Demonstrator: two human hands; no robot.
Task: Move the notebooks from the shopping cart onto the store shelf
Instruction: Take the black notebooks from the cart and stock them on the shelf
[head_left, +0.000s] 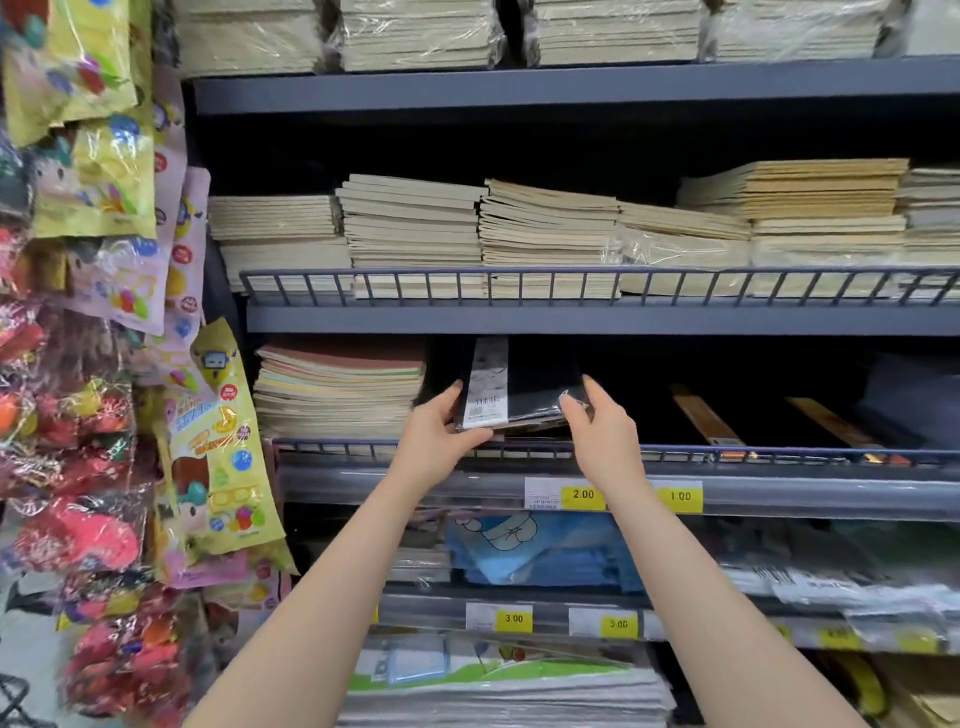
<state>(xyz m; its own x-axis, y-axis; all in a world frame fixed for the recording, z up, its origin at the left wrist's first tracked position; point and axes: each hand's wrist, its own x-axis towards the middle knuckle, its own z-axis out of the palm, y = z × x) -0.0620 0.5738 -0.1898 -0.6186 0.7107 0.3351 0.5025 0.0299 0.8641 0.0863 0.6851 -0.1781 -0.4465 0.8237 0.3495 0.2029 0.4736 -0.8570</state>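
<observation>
A pack of black notebooks (524, 392) in clear wrap, with a white barcode strip on its left side, lies on the third shelf (727, 457) just behind the wire rail. My left hand (441, 428) grips its front left corner, thumb under the edge. At the pack's right edge, my right hand (597, 415) holds it with fingers curled around the wrap. Both forearms reach up from the bottom of the view. The shopping cart is out of sight.
A stack of pastel-edged notebooks (340, 387) sits left of the pack. Cream notebook stacks (545, 228) fill the shelf above. Hanging toy packets (104, 312) crowd the left side. Dark items (831, 421) lie right of the pack. Yellow price tags (582, 494) line the shelf edge.
</observation>
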